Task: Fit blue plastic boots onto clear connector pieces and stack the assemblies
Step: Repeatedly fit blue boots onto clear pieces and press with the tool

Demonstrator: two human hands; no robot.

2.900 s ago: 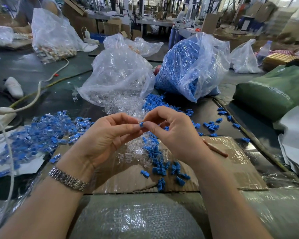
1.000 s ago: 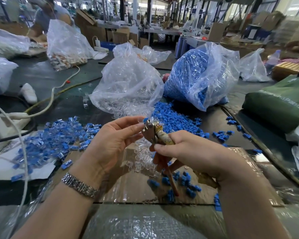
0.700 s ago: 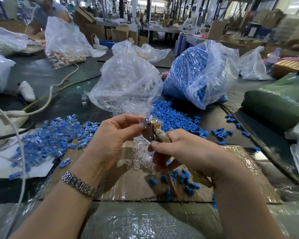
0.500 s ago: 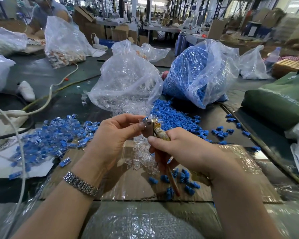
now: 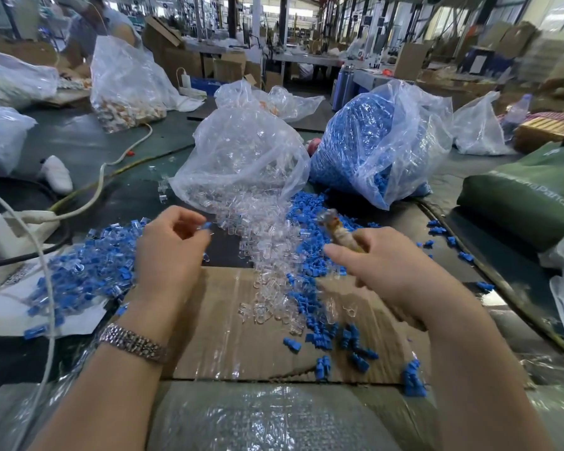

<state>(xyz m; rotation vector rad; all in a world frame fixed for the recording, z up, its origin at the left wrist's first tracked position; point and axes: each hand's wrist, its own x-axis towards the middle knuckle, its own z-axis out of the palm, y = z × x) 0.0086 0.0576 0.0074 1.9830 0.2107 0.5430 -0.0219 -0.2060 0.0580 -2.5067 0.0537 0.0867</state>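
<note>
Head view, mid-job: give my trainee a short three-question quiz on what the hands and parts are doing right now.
1. True or false: the right hand grips a wrapped-handle tool.
2. What does the left hand pinch? A) a bare clear connector B) a blue-and-clear assembly C) a cable
3. Fill in: the pile of finished assemblies lies to the ___ of the left hand.

Key: 1 true; 2 B; 3 left.
</note>
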